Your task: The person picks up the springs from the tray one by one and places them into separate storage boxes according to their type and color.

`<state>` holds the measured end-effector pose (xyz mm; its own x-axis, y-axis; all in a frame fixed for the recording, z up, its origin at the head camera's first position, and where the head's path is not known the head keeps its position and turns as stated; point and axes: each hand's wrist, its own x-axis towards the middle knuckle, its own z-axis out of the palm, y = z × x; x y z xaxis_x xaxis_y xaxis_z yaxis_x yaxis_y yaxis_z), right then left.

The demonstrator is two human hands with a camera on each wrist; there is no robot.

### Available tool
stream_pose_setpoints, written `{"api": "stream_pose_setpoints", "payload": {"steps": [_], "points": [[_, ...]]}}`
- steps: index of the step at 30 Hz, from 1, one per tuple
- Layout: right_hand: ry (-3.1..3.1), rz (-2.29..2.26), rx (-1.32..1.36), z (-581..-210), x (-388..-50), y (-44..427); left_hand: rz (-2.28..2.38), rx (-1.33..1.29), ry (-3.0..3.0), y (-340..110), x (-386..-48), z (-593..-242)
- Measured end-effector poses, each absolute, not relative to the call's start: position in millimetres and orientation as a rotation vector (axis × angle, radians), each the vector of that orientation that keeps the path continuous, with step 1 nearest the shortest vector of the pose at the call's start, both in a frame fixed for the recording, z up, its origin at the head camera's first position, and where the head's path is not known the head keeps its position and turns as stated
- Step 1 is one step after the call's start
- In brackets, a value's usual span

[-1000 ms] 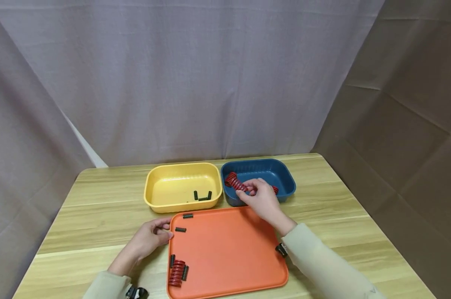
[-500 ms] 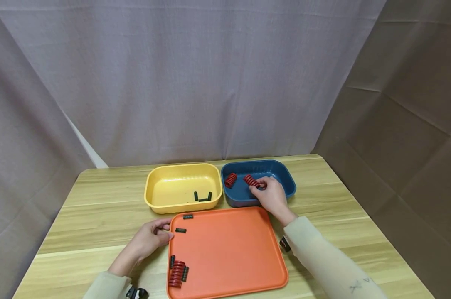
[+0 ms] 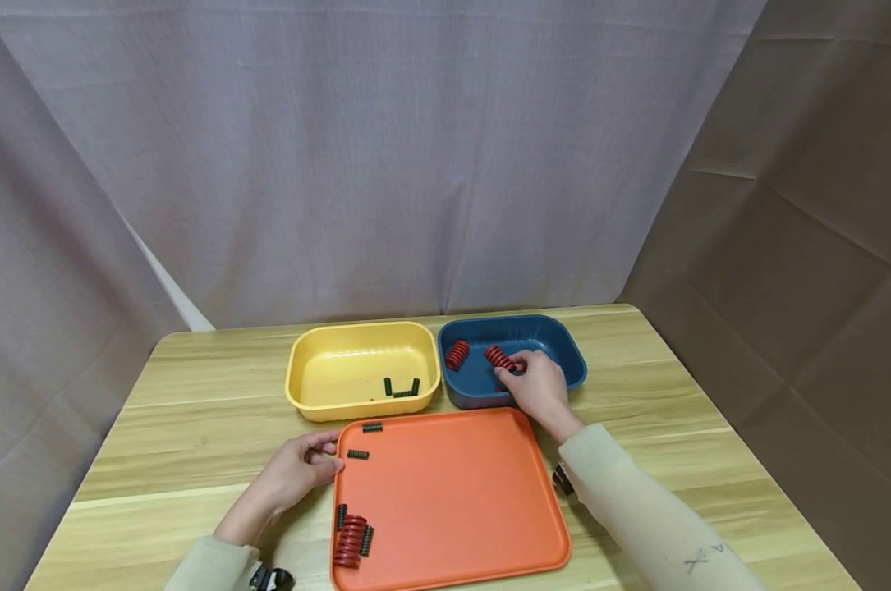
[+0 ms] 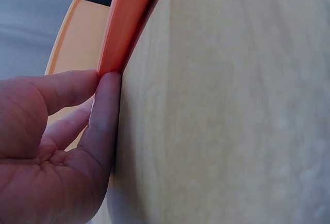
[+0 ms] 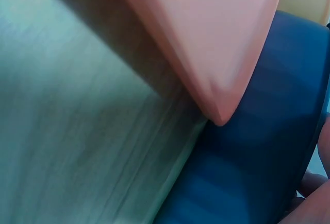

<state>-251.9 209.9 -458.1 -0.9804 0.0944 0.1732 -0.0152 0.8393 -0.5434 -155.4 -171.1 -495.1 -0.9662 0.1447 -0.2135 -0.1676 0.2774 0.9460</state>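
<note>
Beige sleeve (image 3: 648, 515) bears X-like mark (image 3: 696, 561); right hand (image 3: 539, 388) pinches red spring (image 3: 498, 357).

Left sleeve (image 3: 212, 566), left of the orange tray (image 3: 452, 492): pale, black-and-white wrist device (image 3: 280, 579); right sleeve (image 3: 652, 517), right of the tray: pale, dark cross-like and triangular markings (image 3: 696, 561), black wrist device (image 3: 562, 480).

Light is even, the orange tray (image 5: 221, 38) hazy in right wrist view
</note>
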Motion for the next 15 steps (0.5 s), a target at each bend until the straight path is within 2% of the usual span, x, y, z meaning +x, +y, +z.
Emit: {"api": "stream_pose_setpoints", "payload": {"steps": [15], "points": [[-2.827,0.782,0.013,-458.7,-251.6,210.3,1.742,-0.021,2.288,-172.4,-156.5,-495.8]]}}
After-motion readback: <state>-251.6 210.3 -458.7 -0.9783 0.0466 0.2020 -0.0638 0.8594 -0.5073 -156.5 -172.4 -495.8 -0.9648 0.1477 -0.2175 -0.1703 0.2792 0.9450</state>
